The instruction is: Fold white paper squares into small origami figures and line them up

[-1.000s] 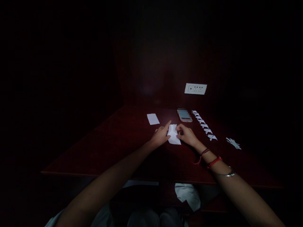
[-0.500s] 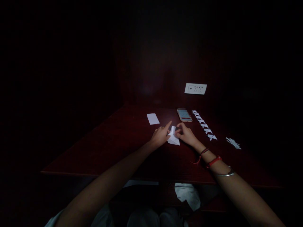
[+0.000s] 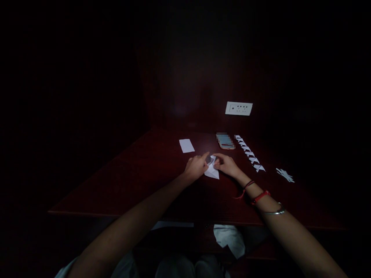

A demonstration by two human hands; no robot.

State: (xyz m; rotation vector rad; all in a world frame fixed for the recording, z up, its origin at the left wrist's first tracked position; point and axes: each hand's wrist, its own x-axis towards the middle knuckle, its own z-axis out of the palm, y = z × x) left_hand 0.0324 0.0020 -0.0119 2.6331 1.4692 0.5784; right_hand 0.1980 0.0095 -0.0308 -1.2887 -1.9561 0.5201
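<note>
A creased white sheet of paper [image 3: 212,173] lies on the dark red table, partly folded at its far end. My left hand [image 3: 197,166] grips its left side, thumb and index finger bent at the far fold. From the right, my right hand [image 3: 227,165] pinches the far edge, fingers curled inward around it. Both fingertips nearly meet over the paper, and the fold between them is partly hidden. Beyond my left hand sits a flat white piece of paper [image 3: 187,145]. Past my right hand runs a row of small folded paper pieces [image 3: 249,153].
A phone [image 3: 225,141] rests near the back of the table [image 3: 130,185]. White paper strips [image 3: 285,175] are heaped at the right. On the back wall is a socket panel [image 3: 239,108]. Below the table edge, a pale crumpled item [image 3: 230,239] shows.
My left index finger has bent down from pointing outward. My right fingers have moved in along the paper's far edge, and its far tip is now bent over.
</note>
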